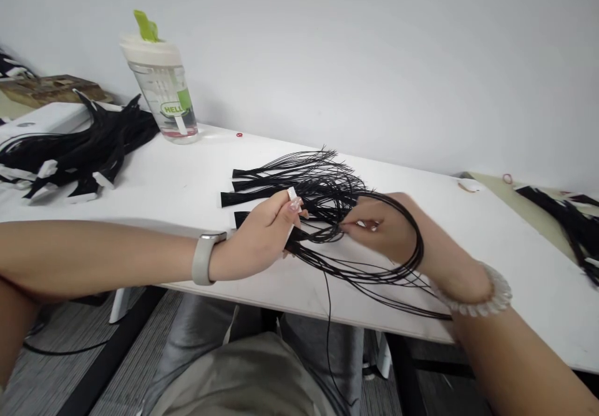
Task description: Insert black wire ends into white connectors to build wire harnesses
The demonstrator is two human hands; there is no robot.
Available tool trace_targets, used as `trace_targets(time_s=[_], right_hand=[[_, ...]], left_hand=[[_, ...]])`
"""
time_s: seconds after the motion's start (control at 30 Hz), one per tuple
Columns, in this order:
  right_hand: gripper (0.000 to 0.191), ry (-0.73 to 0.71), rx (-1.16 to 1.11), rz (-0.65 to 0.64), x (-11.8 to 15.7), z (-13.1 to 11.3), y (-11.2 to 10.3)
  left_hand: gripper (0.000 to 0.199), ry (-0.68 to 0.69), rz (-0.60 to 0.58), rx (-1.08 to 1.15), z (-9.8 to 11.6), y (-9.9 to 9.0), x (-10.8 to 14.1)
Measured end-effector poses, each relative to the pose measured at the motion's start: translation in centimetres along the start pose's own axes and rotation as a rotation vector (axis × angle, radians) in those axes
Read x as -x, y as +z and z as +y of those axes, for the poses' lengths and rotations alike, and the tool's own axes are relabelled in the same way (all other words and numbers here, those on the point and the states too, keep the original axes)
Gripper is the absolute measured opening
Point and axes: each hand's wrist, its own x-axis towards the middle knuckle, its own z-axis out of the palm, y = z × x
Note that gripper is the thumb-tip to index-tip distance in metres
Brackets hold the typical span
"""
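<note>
My left hand [262, 232] is closed on the white end strip [291, 207] of a bundle of thin black strands [327, 265], thumb pressed on top. The strands run right from it and curve up in a loop around my right hand [386, 229]. That hand is pinched shut on some of the black strands; its fingertips are slightly blurred. Behind my hands, several more strand bundles [266, 169] lie with flat black ends to the left and loose strands fanning right. One strand hangs over the table's front edge toward my lap.
On the white table [196, 160] stands a clear water bottle [168, 98] with a green spout. Left of it lies a heap of black bundles [79, 148] with white ends. More black strands [566, 216] lie at far right. A small red ring [239, 135] rests near the wall.
</note>
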Motion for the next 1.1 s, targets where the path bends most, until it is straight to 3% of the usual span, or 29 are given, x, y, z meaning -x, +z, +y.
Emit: trace_targets(time_s=[0.03, 0.13, 0.23, 0.33, 0.43, 0.5, 0.6, 0.73, 0.83, 1.1], right_hand=[[0.014, 0.073, 0.076, 0.026, 0.0, 0.7, -0.7], [0.011, 0.291, 0.024, 0.403, 0.1, 3.1, -2.4], [0.016, 0.348, -0.579, 0.757, -0.2, 5.1, -3.8], [0.016, 0.341, -1.101, 0.885, -0.4, 5.7, -4.7], [0.032, 0.375, -1.112, 0.838, -0.3, 4.4, -4.4], [0.038, 0.321, -0.953, 0.701, -0.1, 2.8, -3.4], [0.006, 0.202, -0.493, 0.486, 0.2, 0.3, -1.3], [0.011, -0.05, -0.123, 0.288, 0.1, -1.4, 0.9], [0.012, -0.138, -0.032, 0.237, 0.0, -1.4, 1.6], [0.015, -0.207, 0.017, 0.171, 0.0, -1.1, 1.2]], left_hand=[[0.033, -0.026, -0.005, 0.006, 0.1, 0.0, 0.0], [0.034, -0.087, -0.019, 0.019, 0.3, 0.0, -0.1], [0.034, -0.092, -0.048, 0.012, 0.5, 0.0, -0.1], [0.036, -0.076, -0.114, 0.006, 0.6, -0.1, 0.0], [0.037, -0.126, -0.186, 0.01, 0.6, -0.2, 0.0], [0.038, -0.17, -0.22, 0.017, 0.7, -0.2, 0.0], [0.039, -0.186, -0.225, 0.025, 0.7, -0.2, -0.1], [0.041, -0.201, -0.237, 0.033, 0.9, -0.2, -0.1], [0.04, -0.186, -0.259, 0.023, 0.9, -0.2, -0.1], [0.037, -0.17, -0.267, 0.025, 1.1, -0.1, -0.1]])
